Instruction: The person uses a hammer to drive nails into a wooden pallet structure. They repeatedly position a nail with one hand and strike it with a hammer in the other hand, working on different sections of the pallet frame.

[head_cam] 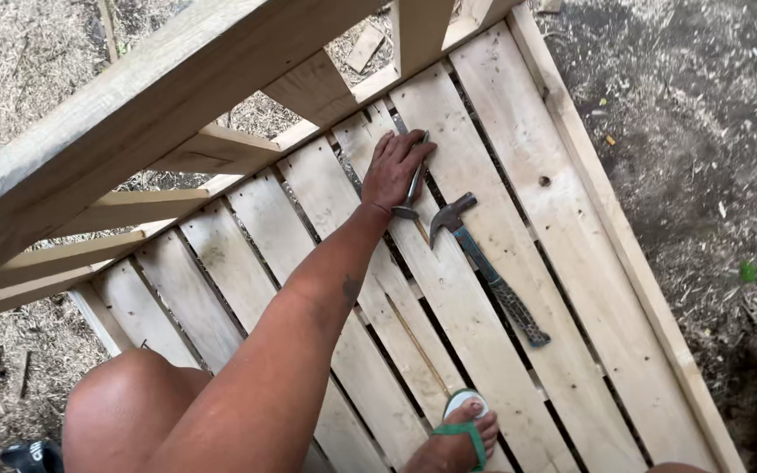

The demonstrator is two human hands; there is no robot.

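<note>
- A metal tool [413, 186], slim and grey, lies under the person's left hand [399, 168] on a slatted wooden panel [519, 149]; its long axis runs up and down the boards, from a wider end near the wrist to a tip near the fingertips, pointing away from the person.
- The left hand rests flat over the tool, fingers held together and curled lightly around its shaft; whether it grips or only presses cannot be told.
- The right hand is not in view, so the left is the only hand near the tool.
- A claw hammer [482, 263] lies just beside the hand, on the board to its right, apart from the tool; its head sits near the wrist and its dark handle slants down and to the right, toward the person.
- A thin string or rod [420, 346] runs along the boards from near the hand down to a foot in a green sandal [462, 429] planted on the panel.
- A bare knee [129, 398] shows at lower left.
- A sloping timber frame [133, 131] with rungs crosses above the panel's far edge.
- Sawdust-strewn ground [694, 131] surrounds the work.
</note>
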